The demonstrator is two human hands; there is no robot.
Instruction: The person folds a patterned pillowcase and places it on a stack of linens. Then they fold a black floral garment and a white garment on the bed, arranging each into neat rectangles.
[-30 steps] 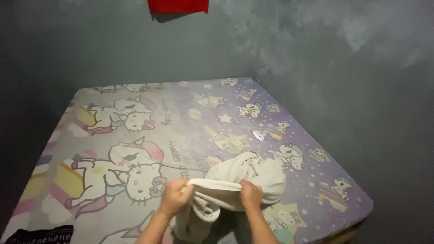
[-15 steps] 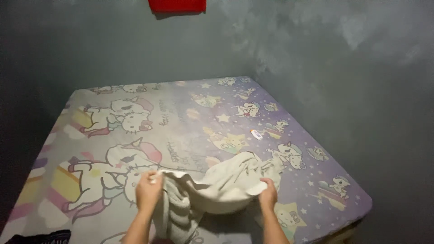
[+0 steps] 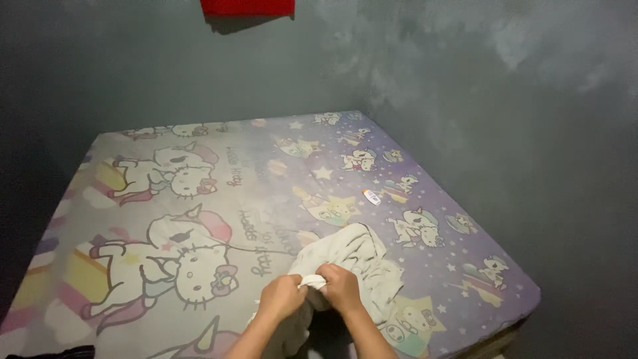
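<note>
Both hands low centre of frame, working a cream cloth point(image 3: 352, 256) on the mattress point(image 3: 133, 279). Left hand point(image 3: 282, 299) & right hand point(image 3: 342, 287) knuckle to knuckle, each pinched shut on the same bunched bit of the cloth's near edge, a small white fold poking up btwn them. Rest of the cloth lies crumpled on the sheet just beyond the hands, a bit toward lower right, creased and lumpy; a loose part hangs down below the wrists, partly hidden by the forearms.

Progress, as a judgement: looks like early-to-mid folding. Two points of the edge are brought together, but nothing's flat yet: no neat fold, body of the cloth not smoothed, no tidy stack anywhere. Most of it looks left to do.

Around: cartoon unicorn-print sheet covers the mattress, w/ a small white-and-orange item point(image 3: 371, 197) lying centre-right, well apart from the cloth. Red fabric point(image 3: 247, 6) hangs on the grey wall at top centre. Dark fabric point(image 3: 60, 352) at bottom left corner, barely in view.
</note>
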